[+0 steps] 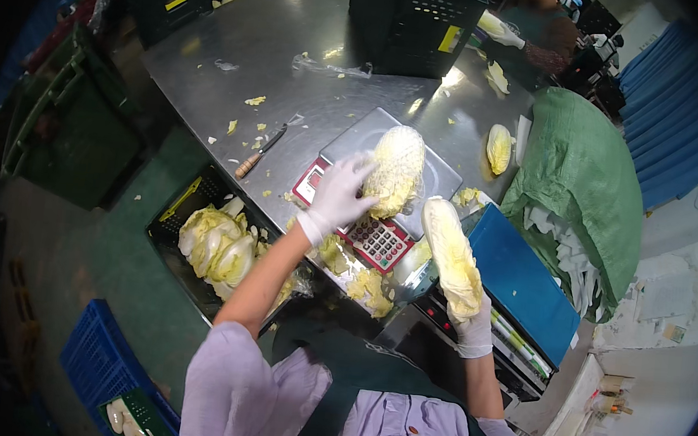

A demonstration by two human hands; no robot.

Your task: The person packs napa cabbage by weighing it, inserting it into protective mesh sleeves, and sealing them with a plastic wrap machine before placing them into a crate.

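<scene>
My left hand (341, 200), in a white glove, is at the near left side of a napa cabbage (400, 166) in a white mesh sleeve. Its fingers and thumb are spread apart, and the fingertips look slightly blurred. That cabbage lies on the metal pan (362, 133) of an electronic scale, whose red-edged keypad (379, 243) faces me. My right hand (475, 332), also gloved, grips a second napa cabbage (450, 252) by its lower, leafy end. This one has no mesh and is held tilted, just right of the scale, with its pale base pointing away.
A wood-handled knife (261, 153) and leaf scraps lie on the steel table (240, 40). Around it are a crate of cabbage leaves (219, 244), a blue-topped machine (518, 276), a green sack (583, 176), a small cabbage (499, 149) and a dark crate (412, 30). A co-worker (536, 32) stands beyond.
</scene>
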